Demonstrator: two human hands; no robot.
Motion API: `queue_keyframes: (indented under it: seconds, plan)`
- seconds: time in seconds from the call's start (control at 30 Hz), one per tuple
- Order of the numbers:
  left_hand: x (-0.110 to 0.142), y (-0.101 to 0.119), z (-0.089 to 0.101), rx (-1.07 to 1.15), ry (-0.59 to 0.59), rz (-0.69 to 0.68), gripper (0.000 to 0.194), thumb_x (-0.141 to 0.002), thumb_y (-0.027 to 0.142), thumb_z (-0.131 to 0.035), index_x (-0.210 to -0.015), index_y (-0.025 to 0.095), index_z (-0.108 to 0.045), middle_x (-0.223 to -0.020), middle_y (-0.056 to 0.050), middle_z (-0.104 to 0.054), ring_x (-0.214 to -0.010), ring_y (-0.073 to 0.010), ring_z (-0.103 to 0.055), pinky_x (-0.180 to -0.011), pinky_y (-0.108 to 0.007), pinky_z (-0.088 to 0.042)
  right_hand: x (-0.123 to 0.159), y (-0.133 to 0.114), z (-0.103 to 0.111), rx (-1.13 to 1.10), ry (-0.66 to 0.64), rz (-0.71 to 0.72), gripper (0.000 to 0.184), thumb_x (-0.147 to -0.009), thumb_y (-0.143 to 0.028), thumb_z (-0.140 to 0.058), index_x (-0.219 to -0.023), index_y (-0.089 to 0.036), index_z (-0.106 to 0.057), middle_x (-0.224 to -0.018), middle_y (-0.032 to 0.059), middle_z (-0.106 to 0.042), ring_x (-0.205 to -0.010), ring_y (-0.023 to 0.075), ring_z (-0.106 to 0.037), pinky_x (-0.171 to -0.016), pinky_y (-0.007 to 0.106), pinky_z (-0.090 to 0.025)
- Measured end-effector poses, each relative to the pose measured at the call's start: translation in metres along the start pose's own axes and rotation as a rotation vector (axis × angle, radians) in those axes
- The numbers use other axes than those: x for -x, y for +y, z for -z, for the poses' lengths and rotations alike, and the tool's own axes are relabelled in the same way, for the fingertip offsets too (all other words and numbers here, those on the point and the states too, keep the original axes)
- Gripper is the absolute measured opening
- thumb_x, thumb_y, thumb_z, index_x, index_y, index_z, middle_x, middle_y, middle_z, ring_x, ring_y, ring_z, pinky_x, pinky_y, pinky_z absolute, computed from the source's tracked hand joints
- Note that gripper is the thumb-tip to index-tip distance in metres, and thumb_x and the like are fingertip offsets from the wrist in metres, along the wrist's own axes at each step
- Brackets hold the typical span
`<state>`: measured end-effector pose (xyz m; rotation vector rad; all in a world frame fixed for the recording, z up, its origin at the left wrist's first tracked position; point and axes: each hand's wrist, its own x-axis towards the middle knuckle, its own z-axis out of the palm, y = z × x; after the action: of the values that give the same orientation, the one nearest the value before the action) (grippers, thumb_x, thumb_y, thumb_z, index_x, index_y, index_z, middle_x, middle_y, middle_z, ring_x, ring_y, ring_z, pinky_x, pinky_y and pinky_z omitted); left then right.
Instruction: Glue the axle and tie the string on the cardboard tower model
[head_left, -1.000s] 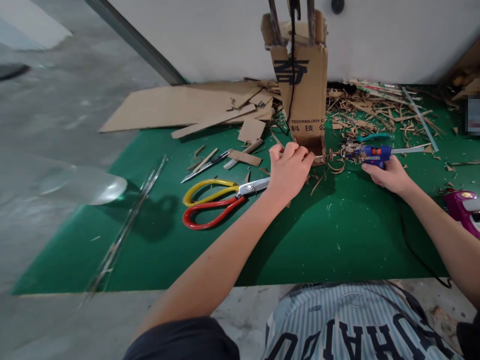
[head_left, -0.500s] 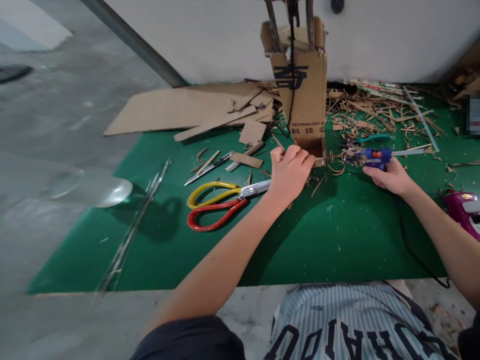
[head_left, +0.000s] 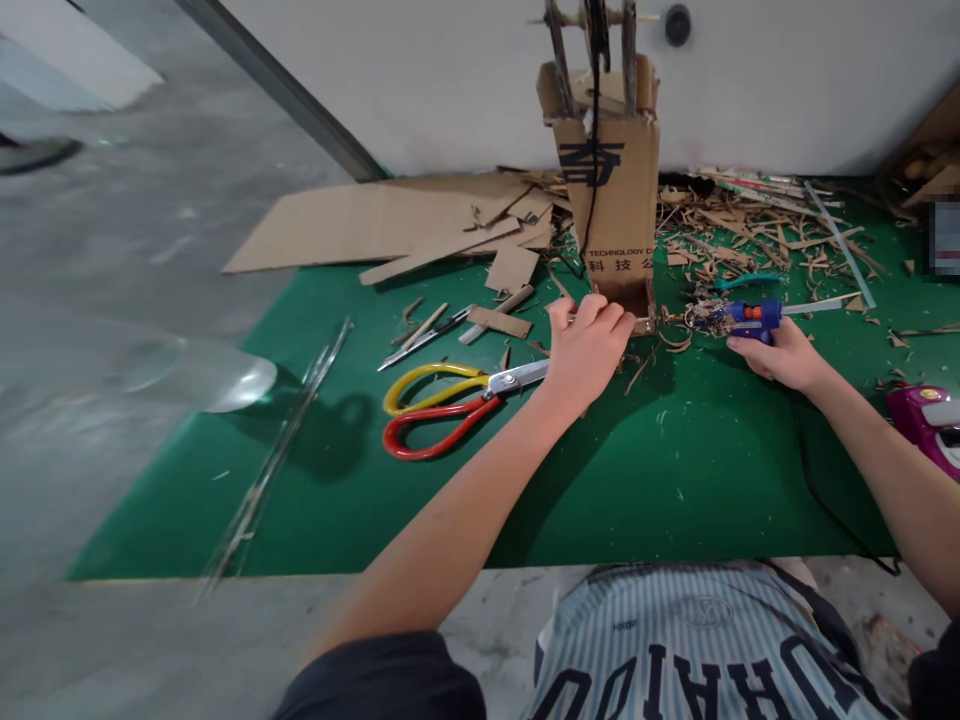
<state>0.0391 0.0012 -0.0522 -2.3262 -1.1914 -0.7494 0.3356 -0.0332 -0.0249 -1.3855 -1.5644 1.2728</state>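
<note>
An upright cardboard structure [head_left: 619, 210] with dark printing stands at the back of the green table. My left hand [head_left: 589, 350] is closed over the low front part of its base, and the fingertips are hidden behind the knuckles. Closed round the handle of a blue hot glue gun [head_left: 754, 318] is my right hand [head_left: 784, 355]. The gun's nozzle, covered in cardboard scraps, points left at the base's right corner, and a clear glue stick [head_left: 814, 306] sticks out of its rear. Scissors [head_left: 442, 405] with yellow and red handles lie left of my left hand, blade tips hidden.
Cardboard sheets [head_left: 360, 220] lie at the back left, and a heap of scraps [head_left: 735, 225] at the back right. Clear sticks [head_left: 277, 450], a clear plastic bottle [head_left: 217, 370] and a craft knife [head_left: 427, 338] are left. A magenta device [head_left: 926, 420] sits right; a black cord [head_left: 814, 490] trails below the gun.
The view has shifted slightly, so most things appear a little farther right. Both hands keep their holds, and the glue gun's nozzle stays beside the base's right corner.
</note>
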Motion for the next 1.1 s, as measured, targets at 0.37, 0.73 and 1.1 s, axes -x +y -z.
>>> queue_keyframes:
  seconds: [0.37,0.73,1.1]
  plan:
    - [0.004,0.002,0.001,0.081,-0.002,0.053,0.029,-0.102,0.013,-0.056,-0.112,0.033,-0.075,-0.098,-0.004,-0.078,-0.113,-0.0283,-0.058,-0.094,-0.050,-0.031,0.002,-0.006,-0.003,0.017,0.043,-0.053,0.053,-0.073,-0.069,-0.084,-0.069,-0.025,-0.053,-0.039,-0.0063,-0.044,-0.034,0.0101,-0.038,-0.037,0.028,-0.029]
    - [0.003,-0.003,-0.005,0.095,0.017,0.044,0.031,-0.105,0.016,-0.053,-0.115,0.037,-0.075,-0.098,-0.003,-0.080,-0.113,-0.0281,-0.059,-0.092,-0.051,-0.032,-0.003,-0.005,-0.004,-0.062,0.039,0.005,0.045,-0.081,-0.060,-0.081,-0.075,-0.024,-0.054,-0.039,-0.0092,-0.042,-0.034,0.0079,-0.036,-0.038,0.026,-0.027]
    - [0.005,-0.008,-0.014,0.172,-0.014,0.076,0.028,-0.108,0.022,-0.051,-0.116,0.036,-0.074,-0.098,-0.002,-0.077,-0.115,-0.0269,-0.058,-0.094,-0.051,-0.030,-0.006,-0.003,-0.004,-0.048,0.009,0.015,0.048,-0.082,-0.060,-0.080,-0.068,-0.026,-0.049,-0.040,-0.0079,-0.041,-0.034,0.0080,-0.034,-0.038,0.026,-0.027]
